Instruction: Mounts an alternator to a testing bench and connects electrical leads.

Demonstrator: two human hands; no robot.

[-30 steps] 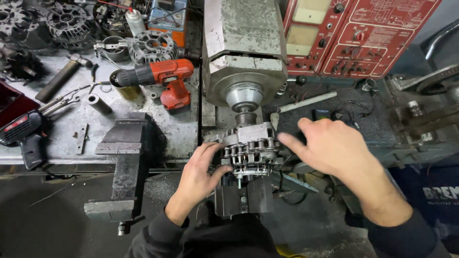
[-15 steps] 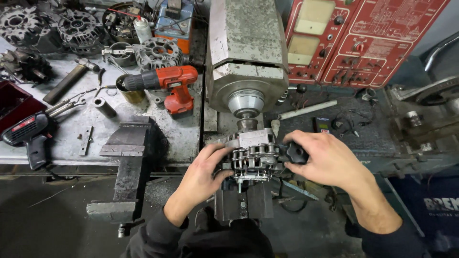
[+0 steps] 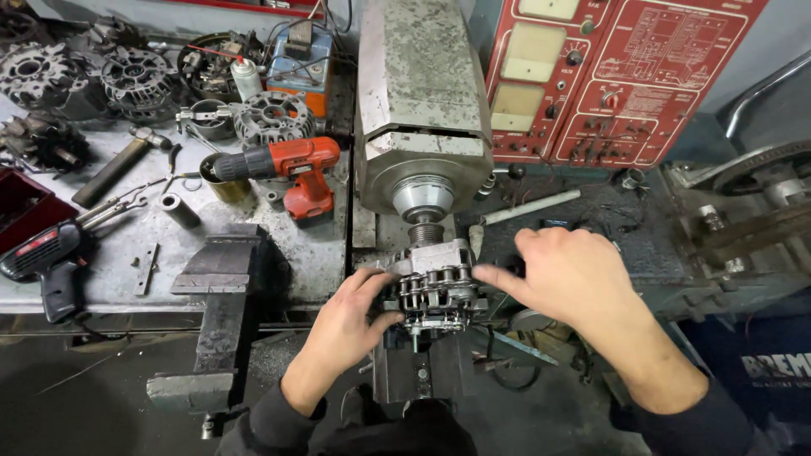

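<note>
A grey metal alternator sits under the round spindle of a big grey machine head, on a dark block. My left hand grips the alternator's left side with thumb and fingers. My right hand is at its right side, fingers spread, the index finger touching the housing's edge.
A red cordless drill lies on the grey bench, a dark drill at the left edge. A bench vise stands left of my hands. Alternator parts crowd the back left. A red test panel rises behind.
My right hand has shifted from a closed hold on the alternator's right side to spread fingers just beside it. My left hand stays on the left side.
</note>
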